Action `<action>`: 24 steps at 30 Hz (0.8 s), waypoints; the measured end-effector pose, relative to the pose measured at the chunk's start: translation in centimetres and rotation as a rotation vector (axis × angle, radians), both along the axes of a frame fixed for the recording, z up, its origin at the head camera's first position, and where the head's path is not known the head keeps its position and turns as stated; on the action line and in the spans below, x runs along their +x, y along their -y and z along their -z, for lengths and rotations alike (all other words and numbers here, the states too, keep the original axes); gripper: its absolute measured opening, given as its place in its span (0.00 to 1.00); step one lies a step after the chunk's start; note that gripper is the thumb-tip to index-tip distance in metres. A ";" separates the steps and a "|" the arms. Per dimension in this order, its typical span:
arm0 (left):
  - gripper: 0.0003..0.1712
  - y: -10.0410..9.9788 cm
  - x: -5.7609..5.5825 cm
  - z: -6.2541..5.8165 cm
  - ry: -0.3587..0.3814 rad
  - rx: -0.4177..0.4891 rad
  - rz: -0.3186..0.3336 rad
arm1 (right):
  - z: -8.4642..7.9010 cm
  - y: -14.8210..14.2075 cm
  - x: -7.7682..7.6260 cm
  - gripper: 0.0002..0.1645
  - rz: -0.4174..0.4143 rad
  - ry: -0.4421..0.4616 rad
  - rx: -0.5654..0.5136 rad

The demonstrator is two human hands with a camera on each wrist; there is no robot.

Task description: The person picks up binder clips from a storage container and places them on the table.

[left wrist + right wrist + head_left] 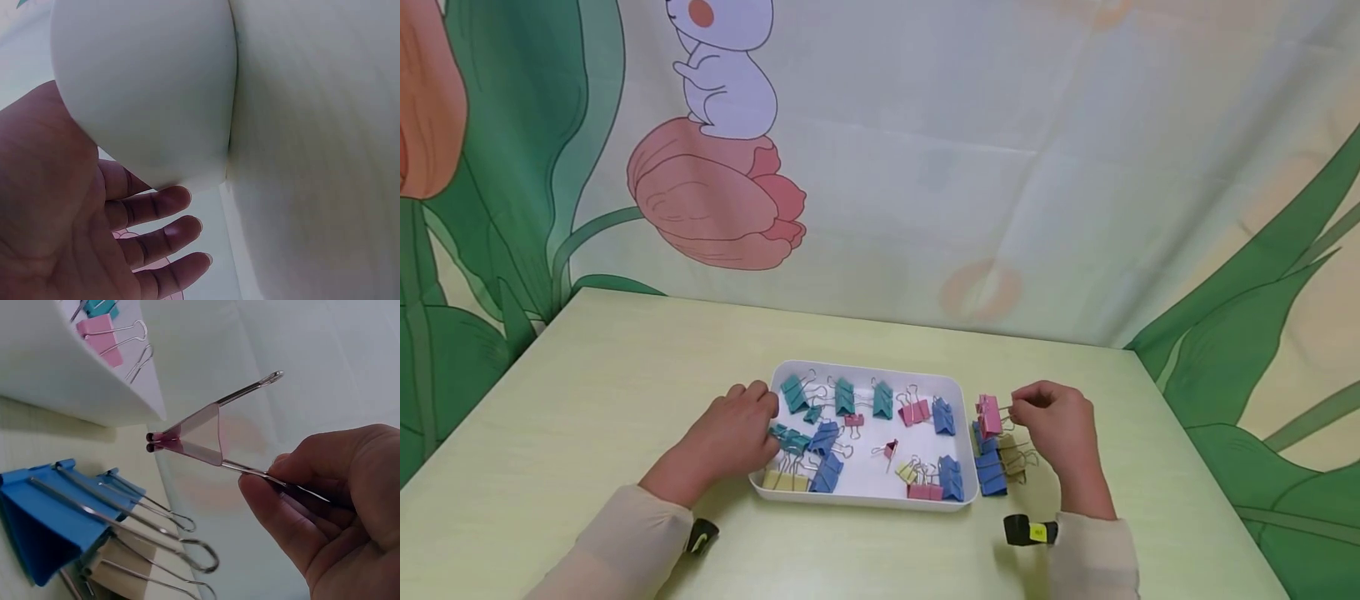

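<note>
My right hand (pixel 1060 421) pinches one wire handle of a pink binder clip (pixel 988 415) between thumb and fingertips. In the right wrist view the clip (pixel 194 434) hangs in the air, its second handle sticking out freely. Below it on the table lie blue binder clips (pixel 991 473) and a yellowish one (pixel 1013 457). At the left end of the white tray (pixel 865 499), my left hand (pixel 730 433) holds the rim. In the left wrist view its fingers (pixel 178 231) extend past the tray's outer wall (pixel 150 94); the thumb tip is hidden behind that wall.
Inside the tray are several teal clips (pixel 845 397), blue clips (pixel 827 472), pink clips (pixel 914 412) and yellow clips (pixel 786 481), many with handles pointing up. A printed cloth (pixel 887 167) hangs behind the pale table (pixel 625 358).
</note>
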State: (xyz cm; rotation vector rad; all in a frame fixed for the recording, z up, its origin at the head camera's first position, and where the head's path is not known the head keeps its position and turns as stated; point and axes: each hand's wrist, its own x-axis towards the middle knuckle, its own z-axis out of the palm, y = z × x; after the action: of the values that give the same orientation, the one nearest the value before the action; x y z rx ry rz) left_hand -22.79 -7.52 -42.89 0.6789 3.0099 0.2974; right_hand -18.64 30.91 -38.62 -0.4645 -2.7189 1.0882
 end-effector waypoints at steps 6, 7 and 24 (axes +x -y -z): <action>0.18 0.0 -0.1 0.1 0.001 0.000 0.002 | 1.2 0.1 -0.6 0.12 -0.002 0.025 0.023; 0.18 0.0 -0.1 0.1 0.000 0.000 0.001 | 1.4 0.1 -0.6 0.12 -0.004 0.029 0.028; 0.19 0.1 -0.2 0.3 0.011 0.000 -0.003 | 2.5 1.0 -1.3 0.11 -0.044 0.071 0.104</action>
State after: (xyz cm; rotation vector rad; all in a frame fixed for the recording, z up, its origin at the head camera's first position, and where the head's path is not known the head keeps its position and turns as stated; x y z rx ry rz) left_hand -22.97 -7.64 -43.17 0.6701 3.0006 0.3006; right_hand -19.92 29.90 -41.14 -0.4378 -2.8439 0.9513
